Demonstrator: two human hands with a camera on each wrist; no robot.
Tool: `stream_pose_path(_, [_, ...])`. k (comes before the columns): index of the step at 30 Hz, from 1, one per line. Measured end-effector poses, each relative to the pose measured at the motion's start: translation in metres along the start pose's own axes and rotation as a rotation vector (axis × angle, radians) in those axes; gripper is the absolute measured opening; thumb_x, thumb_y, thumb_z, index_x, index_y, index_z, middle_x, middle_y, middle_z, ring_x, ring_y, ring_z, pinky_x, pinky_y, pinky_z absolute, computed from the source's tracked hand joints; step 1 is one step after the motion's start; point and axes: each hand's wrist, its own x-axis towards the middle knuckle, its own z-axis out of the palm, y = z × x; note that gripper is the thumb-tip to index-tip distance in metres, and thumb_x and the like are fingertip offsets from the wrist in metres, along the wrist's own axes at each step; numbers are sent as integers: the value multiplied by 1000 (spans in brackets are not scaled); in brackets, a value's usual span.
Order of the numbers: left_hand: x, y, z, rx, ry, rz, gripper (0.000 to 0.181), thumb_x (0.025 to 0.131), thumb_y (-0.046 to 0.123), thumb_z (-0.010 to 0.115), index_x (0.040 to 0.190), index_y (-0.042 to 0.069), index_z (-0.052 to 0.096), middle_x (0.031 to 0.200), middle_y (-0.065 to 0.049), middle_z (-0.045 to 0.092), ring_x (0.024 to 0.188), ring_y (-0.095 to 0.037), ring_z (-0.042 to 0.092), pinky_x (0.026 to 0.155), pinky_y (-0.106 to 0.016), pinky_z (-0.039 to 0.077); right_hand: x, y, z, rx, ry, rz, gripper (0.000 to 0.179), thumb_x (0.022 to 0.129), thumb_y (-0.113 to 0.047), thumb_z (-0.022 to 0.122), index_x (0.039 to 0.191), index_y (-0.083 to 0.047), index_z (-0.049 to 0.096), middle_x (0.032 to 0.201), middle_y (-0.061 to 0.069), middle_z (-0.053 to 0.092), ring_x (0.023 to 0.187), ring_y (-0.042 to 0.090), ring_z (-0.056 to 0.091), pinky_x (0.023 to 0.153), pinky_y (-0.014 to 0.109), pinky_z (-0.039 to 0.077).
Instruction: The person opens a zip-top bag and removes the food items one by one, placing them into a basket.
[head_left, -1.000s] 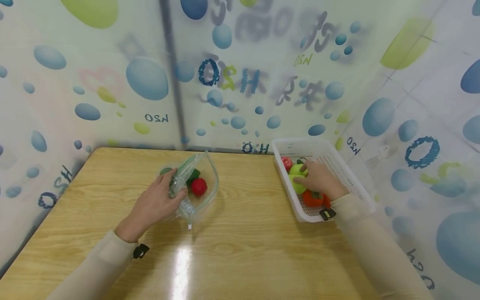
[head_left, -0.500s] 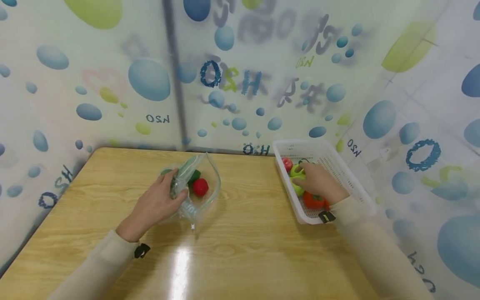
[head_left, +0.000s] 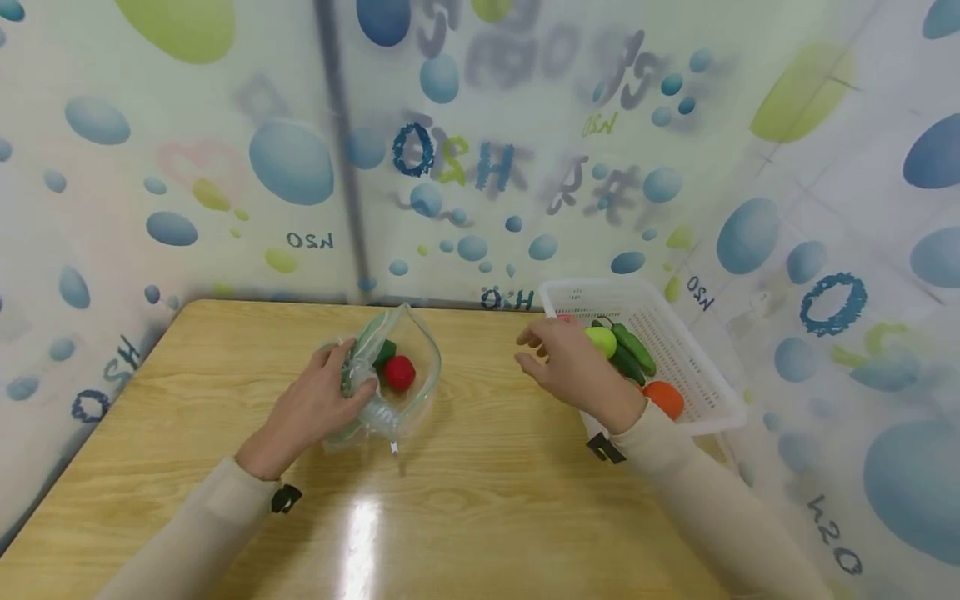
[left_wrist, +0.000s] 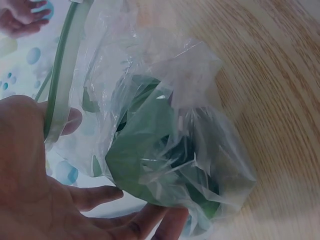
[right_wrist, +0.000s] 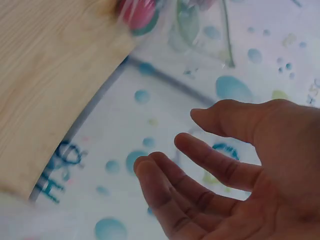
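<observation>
Head view: the left hand (head_left: pixel 311 408) holds a clear bag (head_left: pixel 369 377) on the table (head_left: pixel 465 492), thumb at the bag's green-edged mouth and fingers against its side. Within the bag lie a red item (head_left: pixel 400 373) and, just beside it, a green item (head_left: pixel 386 353). Well to the right, the right hand (head_left: pixel 573 367) overlaps the left rim of the white basket (head_left: pixel 708 379); whether it touches the rim cannot be told. The basket contains a light-green fruit (head_left: pixel 602 341), long green vegetables (head_left: pixel 634 348) and an orange-red fruit (head_left: pixel 664 400). Right wrist view: the bare fingers curve loosely, the thumb just apart from the forefinger.
</observation>
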Motion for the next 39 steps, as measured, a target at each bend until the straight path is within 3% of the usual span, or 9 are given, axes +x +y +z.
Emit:
stream_pose_path(8, [0, -1, 1, 2, -28, -11, 91, 116, 55, 60, 180, -2, 31, 173, -43, 44, 137, -61, 67, 104, -77, 60, 19, -50, 30, 20, 31, -190, 20, 110, -16, 82, 127, -6, 81, 122, 13, 84, 107, 27, 83, 95, 42, 70])
stream_pose_path(11, [-1, -1, 1, 4, -36, -14, 92, 116, 55, 60, 180, -4, 31, 172, -45, 45, 139, -63, 66, 106, -79, 59, 28, -67, 42, 33, 27, -295, 19, 110, -15, 81, 127, -6, 81, 121, 12, 83, 107, 25, 83, 95, 37, 70])
stream_pose_path(14, [-1, -1, 0, 6, -43, -14, 92, 117, 55, 60, 179, -6, 31, 171, -47, 45, 139, -64, 66, 108, -80, 59, 40, -81, 57, 43, -11, -416, 18, 111, -13, 80, 127, -5, 81, 121, 12, 82, 105, 24, 82, 94, 33, 69])
stream_pose_path(17, [0, 0, 0, 4, -48, -8, 90, 118, 53, 58, 179, -6, 31, 172, -47, 44, 139, -64, 66, 108, -80, 59, 52, -91, 71, 0, -73, -474, 20, 113, -13, 77, 129, -3, 80, 125, 13, 81, 106, 22, 81, 94, 29, 68])
stream_pose_path(22, [2, 2, 1, -12, -48, 5, 83, 122, 48, 51, 180, -7, 29, 173, -47, 44, 142, -64, 64, 110, -80, 57, 74, -96, 93, -165, -148, -424, 33, 117, -19, 71, 144, -1, 75, 135, 13, 79, 112, 19, 77, 98, 28, 67])
stream_pose_path(29, [2, 3, 2, -22, -43, 17, 80, 124, 48, 42, 180, -8, 29, 175, -46, 42, 146, -66, 61, 111, -82, 55, 101, -94, 121, -332, -166, -340, 41, 116, -24, 73, 151, -3, 71, 136, 13, 78, 118, 22, 78, 103, 34, 66])
stream_pose_path(35, [3, 7, 1, -4, -36, 3, 79, 124, 47, 41, 179, -7, 30, 172, -47, 45, 143, -68, 61, 108, -82, 55, 115, -93, 137, -293, -250, -272, 44, 113, -23, 77, 152, -6, 69, 136, 13, 77, 116, 21, 78, 99, 32, 66])
stream_pose_path(39, [4, 10, 1, 35, -21, -25, 81, 123, 53, 41, 180, -3, 33, 172, -45, 48, 146, -73, 51, 106, -88, 50, 118, -91, 148, -275, -302, -256, 50, 114, -26, 76, 159, -8, 62, 141, 15, 73, 121, 23, 78, 101, 32, 67])
